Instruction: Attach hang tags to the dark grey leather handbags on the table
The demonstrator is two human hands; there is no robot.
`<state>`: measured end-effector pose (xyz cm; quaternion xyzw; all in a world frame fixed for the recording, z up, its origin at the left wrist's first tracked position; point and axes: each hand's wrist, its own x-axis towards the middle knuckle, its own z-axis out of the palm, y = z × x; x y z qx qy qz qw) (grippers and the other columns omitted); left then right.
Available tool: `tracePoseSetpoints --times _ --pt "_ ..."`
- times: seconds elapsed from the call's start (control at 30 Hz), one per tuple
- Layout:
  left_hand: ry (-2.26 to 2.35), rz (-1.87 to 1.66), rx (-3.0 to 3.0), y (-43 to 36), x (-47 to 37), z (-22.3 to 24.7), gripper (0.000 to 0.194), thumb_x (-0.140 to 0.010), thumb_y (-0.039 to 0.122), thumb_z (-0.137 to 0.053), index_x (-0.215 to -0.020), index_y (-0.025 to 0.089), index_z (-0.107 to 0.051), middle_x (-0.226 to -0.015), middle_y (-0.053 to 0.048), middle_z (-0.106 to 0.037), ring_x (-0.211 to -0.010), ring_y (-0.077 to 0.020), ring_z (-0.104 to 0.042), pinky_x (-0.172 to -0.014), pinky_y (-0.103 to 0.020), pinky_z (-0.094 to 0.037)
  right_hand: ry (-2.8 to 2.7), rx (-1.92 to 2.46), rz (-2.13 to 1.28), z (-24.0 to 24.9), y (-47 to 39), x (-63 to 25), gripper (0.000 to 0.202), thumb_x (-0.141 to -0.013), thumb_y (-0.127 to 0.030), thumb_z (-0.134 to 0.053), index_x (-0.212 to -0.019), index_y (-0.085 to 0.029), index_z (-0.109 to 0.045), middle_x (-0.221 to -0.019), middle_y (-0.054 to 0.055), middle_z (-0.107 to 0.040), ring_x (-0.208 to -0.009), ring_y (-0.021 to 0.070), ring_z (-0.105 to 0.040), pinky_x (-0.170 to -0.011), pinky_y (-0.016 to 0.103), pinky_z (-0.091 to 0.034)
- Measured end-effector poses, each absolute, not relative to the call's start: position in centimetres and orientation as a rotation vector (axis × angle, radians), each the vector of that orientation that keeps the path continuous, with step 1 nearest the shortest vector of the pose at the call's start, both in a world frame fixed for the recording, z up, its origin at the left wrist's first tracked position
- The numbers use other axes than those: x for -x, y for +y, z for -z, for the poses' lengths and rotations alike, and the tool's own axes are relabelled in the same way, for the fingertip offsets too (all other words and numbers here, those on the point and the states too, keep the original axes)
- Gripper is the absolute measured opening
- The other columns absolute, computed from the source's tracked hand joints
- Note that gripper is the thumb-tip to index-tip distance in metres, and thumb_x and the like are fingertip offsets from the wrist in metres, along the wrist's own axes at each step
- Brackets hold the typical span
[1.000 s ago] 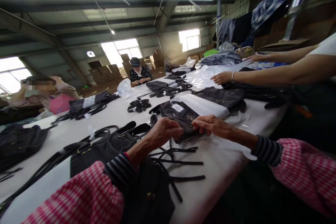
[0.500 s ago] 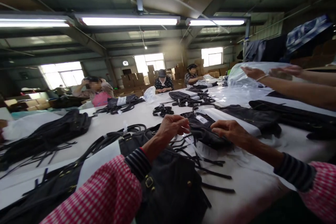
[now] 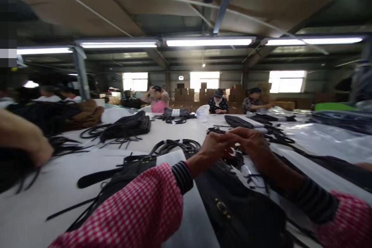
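Note:
My left hand and my right hand meet at the fingertips above a black bag. Both are closed in a pinch, and whatever lies between the fingers is too small to make out. Beneath my forearms, the black bag lies on the table with a brass-coloured buckle. A white paper band runs across it. Looped black straps curve up at its far end. Just below my right hand, dark straps and clear plastic or tags lie in a jumble.
Another black bag lies on the white table, left of centre. Clear plastic covers part of the right side. A co-worker's hand reaches in at the left. Several people sit across the table, with cardboard boxes behind them.
My hands were apart; now their fingertips are together. The view has swung to the right-hand-held bag's left, bringing a co-worker's arm in at left, while the arms at right have mostly left view.

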<state>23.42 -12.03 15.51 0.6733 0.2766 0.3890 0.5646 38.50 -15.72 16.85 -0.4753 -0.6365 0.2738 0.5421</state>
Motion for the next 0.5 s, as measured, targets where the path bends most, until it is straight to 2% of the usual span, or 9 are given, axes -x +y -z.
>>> tracePoseSetpoints --times 0.07,0.13,0.23,0.3,0.37,0.43,0.5 --pt "0.654 -0.942 -1.583 -12.0 -21.8 -15.5 0.021 -0.082 0.032 -0.073 -0.075 0.012 -0.072 -0.064 -0.003 -0.066 -0.056 -0.0123 -0.064 -0.060 -0.025 -0.053 -1.571 1.139 -0.633 -17.2 -15.0 -36.7 0.045 -0.070 -0.063 -0.078 -0.079 -0.018 -0.072 -0.067 0.003 -0.064 -0.057 0.0145 -0.050 -0.049 0.028 -0.037" --pt "0.713 -0.903 -1.725 -11.8 -19.1 -16.0 0.023 -0.085 0.034 -0.070 -0.085 0.012 -0.075 -0.071 -0.004 -0.070 -0.059 -0.0131 -0.065 -0.061 -0.025 -0.053 -1.606 1.129 -0.674 -17.6 -14.1 -34.9 0.043 -0.068 -0.060 -0.081 -0.076 -0.019 -0.071 -0.064 0.002 -0.062 -0.053 0.0129 -0.047 -0.048 0.028 -0.038" --pt "1.046 -0.806 -2.127 -11.4 -12.4 -17.5 0.031 -0.091 0.044 -0.062 -0.098 0.017 -0.076 -0.084 -0.006 -0.073 -0.073 -0.0159 -0.069 -0.067 -0.025 -0.051 -1.555 1.095 -0.812 -18.5 -11.9 -32.3 0.041 -0.065 -0.054 -0.084 -0.077 -0.019 -0.069 -0.073 0.006 -0.068 -0.051 0.0119 -0.049 -0.043 0.026 -0.035" --pt "1.370 -0.804 -2.252 -11.1 -6.5 -18.2 0.030 -0.091 0.044 -0.061 -0.083 0.018 -0.075 -0.081 -0.007 -0.072 -0.083 -0.0201 -0.068 -0.074 -0.027 -0.049 -1.519 1.064 -0.829 -19.0 -9.9 -30.4 0.040 -0.065 -0.052 -0.084 -0.078 -0.019 -0.067 -0.081 0.010 -0.071 -0.054 0.0135 -0.054 -0.041 0.024 -0.033" --pt "1.693 -0.790 -2.223 -10.6 -0.7 -18.0 0.034 -0.089 0.037 -0.062 -0.061 0.017 -0.065 -0.072 -0.008 -0.066 -0.089 -0.0247 -0.066 -0.078 -0.030 -0.046 -1.599 1.023 -0.772 -19.2 -7.8 -28.3 0.036 -0.068 -0.050 -0.082 -0.077 -0.019 -0.064 -0.078 0.009 -0.071 -0.053 0.0137 -0.055 -0.041 0.024 -0.034" --pt "1.860 -0.733 -2.161 -10.0 3.9 -16.6 0.038 -0.086 0.035 -0.064 -0.052 0.018 -0.057 -0.062 -0.007 -0.059 -0.086 -0.0257 -0.064 -0.076 -0.031 -0.045 -1.806 1.006 -0.700 -18.7 -6.0 -25.7 0.028 -0.073 -0.045 -0.076 -0.076 -0.019 -0.064 -0.068 0.005 -0.068 -0.049 0.0125 -0.052 -0.044 0.025 -0.037" --pt "1.857 -0.682 -2.130 -9.3 6.7 -14.5 0.037 -0.082 0.037 -0.069 -0.052 0.019 -0.057 -0.056 -0.004 -0.054 -0.075 -0.0229 -0.062 -0.072 -0.029 -0.044 -2.032 1.012 -0.670 -17.5 -4.7 -22.8 0.020 -0.077 -0.038 -0.069 -0.072 -0.019 -0.064 -0.062 0.002 -0.065 -0.047 0.0121 -0.050 -0.046 0.026 -0.039"
